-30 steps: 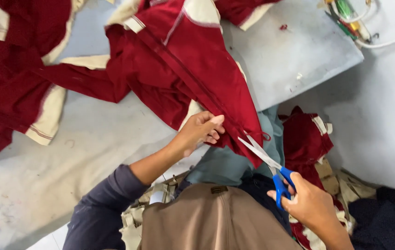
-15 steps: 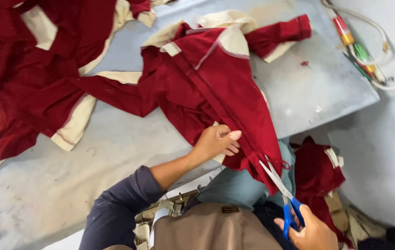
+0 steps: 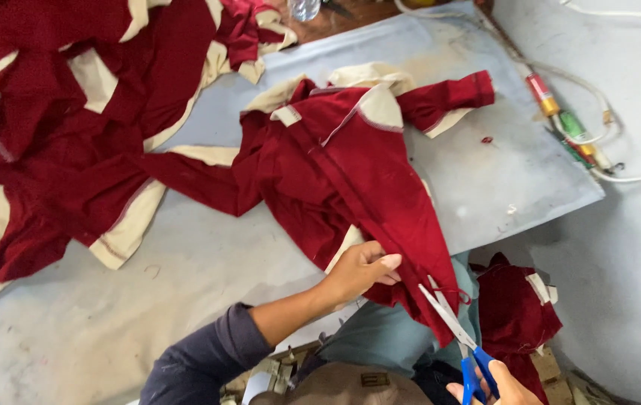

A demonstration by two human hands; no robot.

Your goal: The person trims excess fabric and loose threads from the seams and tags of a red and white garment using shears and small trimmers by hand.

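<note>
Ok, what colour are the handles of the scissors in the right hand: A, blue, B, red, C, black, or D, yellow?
A: the scissors in the right hand have blue handles, with the open blades at the hem of the dark red garment that the left hand pinches.

My left hand pinches the red shirt's hem on the grey table; my right hand works blue scissors at its edge.
</note>
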